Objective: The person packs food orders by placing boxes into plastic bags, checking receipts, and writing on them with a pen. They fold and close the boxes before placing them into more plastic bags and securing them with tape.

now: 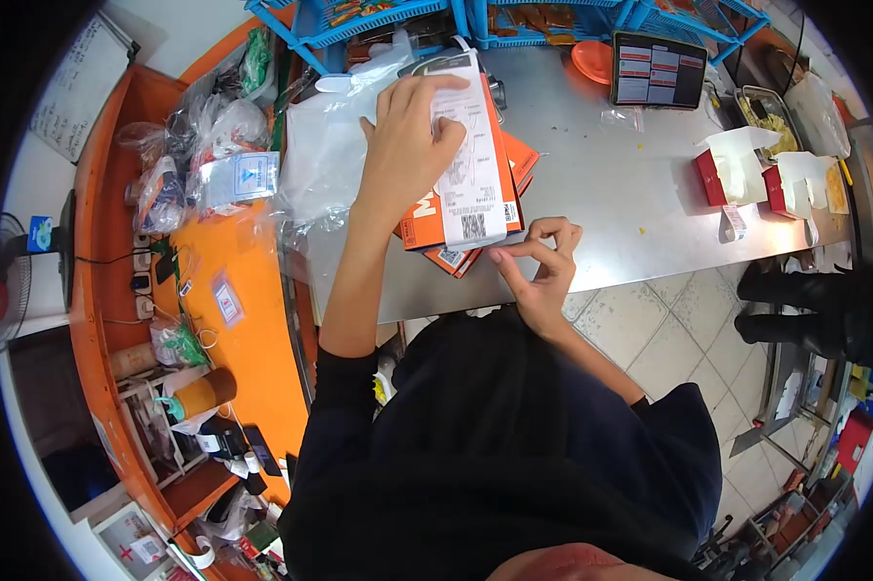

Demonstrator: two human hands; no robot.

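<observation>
Head view: receipt [477, 184] runs near-to-far, far end leaning left.

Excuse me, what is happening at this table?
A person has both hands at some stacked orange boxes on the metal table, with a long printed receipt across the top one. The left hand is over the receipt's upper part; the right hand is near its lower end, grip unclear. Clear plastic lies beside the boxes.

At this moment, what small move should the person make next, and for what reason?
Probably the right hand should press down the lower end of the printed slip: it reaches the near edge of the orange box, that hand is close by, and the left hand covers its upper part.
</observation>
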